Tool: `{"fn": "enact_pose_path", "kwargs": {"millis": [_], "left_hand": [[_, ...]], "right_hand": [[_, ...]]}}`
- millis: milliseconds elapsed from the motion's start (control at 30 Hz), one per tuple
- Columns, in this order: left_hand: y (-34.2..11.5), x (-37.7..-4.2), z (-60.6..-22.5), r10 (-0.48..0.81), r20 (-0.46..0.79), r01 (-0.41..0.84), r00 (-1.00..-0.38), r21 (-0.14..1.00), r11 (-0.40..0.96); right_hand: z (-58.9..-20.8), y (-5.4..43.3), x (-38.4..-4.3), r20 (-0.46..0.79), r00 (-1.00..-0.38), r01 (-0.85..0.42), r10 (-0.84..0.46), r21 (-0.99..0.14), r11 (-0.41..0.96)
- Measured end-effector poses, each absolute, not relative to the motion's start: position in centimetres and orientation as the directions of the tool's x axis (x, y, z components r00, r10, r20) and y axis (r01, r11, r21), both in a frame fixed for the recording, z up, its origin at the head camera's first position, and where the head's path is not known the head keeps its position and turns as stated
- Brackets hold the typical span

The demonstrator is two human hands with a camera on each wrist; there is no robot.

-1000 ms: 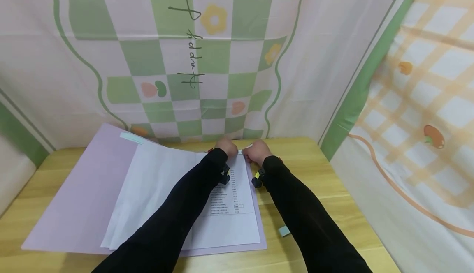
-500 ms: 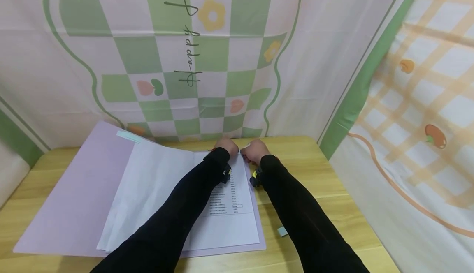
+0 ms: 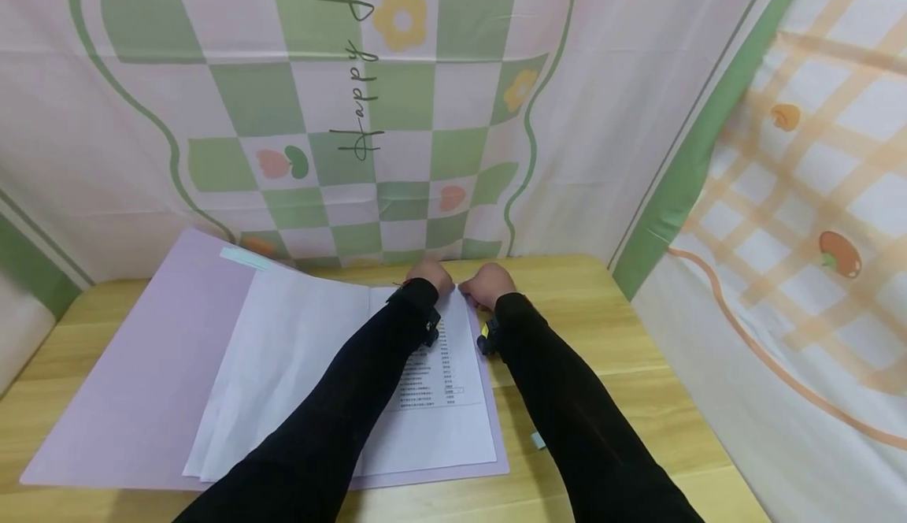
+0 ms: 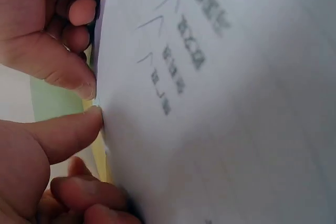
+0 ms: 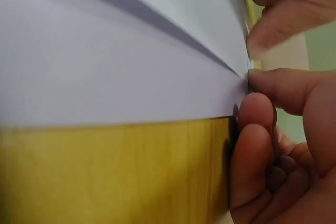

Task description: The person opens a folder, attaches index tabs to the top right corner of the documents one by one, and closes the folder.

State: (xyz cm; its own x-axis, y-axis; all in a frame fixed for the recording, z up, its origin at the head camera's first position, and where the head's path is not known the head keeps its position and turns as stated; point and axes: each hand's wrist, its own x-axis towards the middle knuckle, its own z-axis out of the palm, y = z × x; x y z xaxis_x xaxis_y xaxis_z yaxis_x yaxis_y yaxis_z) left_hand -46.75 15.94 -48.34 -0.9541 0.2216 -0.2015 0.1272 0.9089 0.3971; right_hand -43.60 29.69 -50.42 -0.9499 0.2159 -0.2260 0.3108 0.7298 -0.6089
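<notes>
An opened lilac folder (image 3: 135,397) lies on the wooden table with white pages in it. At the top edge of the printed sheet (image 3: 432,440), near its right corner, my left hand (image 3: 429,274) and right hand (image 3: 490,285) work side by side. Each pinches the sheet's edge, thumb on top and fingers curled below. In the left wrist view the two thumbs nearly meet, and a sliver of pale strip (image 4: 96,102) shows between them. The right wrist view has the right thumb (image 5: 273,85) on the page corner, above the folder's lilac margin (image 5: 115,87).
A pale blue strip (image 3: 244,258) sits at the top of the turned-over left pages (image 3: 305,334). Another small pale blue piece (image 3: 538,440) lies on the table (image 3: 602,397), partly behind the right sleeve. A patterned cloth (image 3: 397,98) hangs behind the table.
A small white piece that stuck up at my right hand no longer shows. Both hands stay at the top edge with little movement. The head view has shifted slightly.
</notes>
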Motion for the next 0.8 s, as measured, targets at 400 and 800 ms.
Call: {"fn": "enact_pose_path", "kwargs": {"millis": [400, 800], "left_hand": [[16.7, -47.8, -48.9, 0.268, -0.248, 0.160, -0.931, 0.383, 0.910], [15.5, -46.6, -47.1, 0.323, -0.237, 0.173, -0.916, 0.492, 0.853]], "right_hand": [[-49.6, 30.1, -43.7, -0.224, -0.950, 0.309, 0.217, -0.581, 0.753], [-49.1, 30.0, -44.0, -0.213, -0.946, 0.324, 0.245, -0.575, 0.751]]}}
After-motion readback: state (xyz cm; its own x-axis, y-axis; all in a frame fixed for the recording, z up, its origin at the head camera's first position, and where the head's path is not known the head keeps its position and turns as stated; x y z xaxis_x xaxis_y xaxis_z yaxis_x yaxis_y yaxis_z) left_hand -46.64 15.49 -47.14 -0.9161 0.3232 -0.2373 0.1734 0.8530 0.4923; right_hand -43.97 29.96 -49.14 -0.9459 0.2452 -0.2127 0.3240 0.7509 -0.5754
